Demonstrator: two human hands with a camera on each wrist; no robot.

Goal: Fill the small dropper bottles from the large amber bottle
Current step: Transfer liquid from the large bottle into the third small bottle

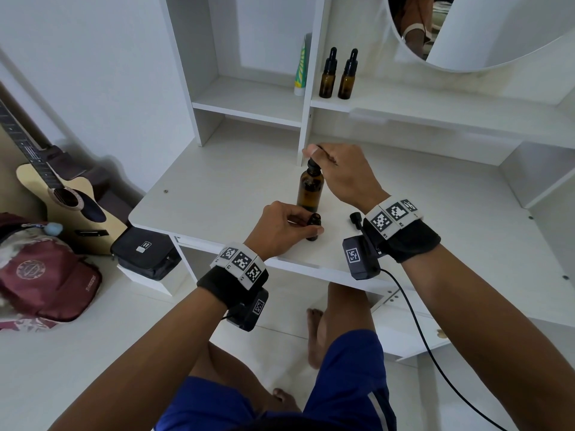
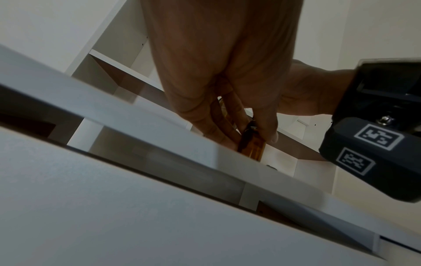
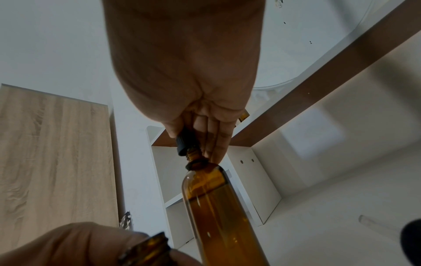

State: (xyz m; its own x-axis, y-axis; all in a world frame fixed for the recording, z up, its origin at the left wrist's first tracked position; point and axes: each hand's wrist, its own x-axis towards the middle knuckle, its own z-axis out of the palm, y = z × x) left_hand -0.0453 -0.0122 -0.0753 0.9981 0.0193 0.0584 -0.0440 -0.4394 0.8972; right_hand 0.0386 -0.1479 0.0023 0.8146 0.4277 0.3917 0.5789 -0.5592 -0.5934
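Note:
The large amber bottle (image 1: 310, 189) (image 3: 214, 207) stands upright on the white desk (image 1: 217, 194), partly full of liquid. My right hand (image 1: 337, 169) (image 3: 196, 126) pinches its black dropper cap (image 1: 311, 165) (image 3: 185, 144), which sits just above the bottle's threaded neck. In front of it my left hand (image 1: 280, 228) (image 2: 227, 108) grips a small open amber bottle (image 1: 313, 227) (image 2: 251, 147) (image 3: 148, 250) standing on the desk. That bottle's own black dropper (image 1: 356, 219) lies on the desk to the right.
Two capped small dropper bottles (image 1: 327, 74) (image 1: 348, 76) stand on the upper shelf, beside a green-and-white tube (image 1: 301, 66). A round mirror (image 1: 466, 29) hangs at the back right. A guitar (image 1: 59, 194), a black pouch (image 1: 146, 253) and a red bag (image 1: 46, 272) lie on the floor at left.

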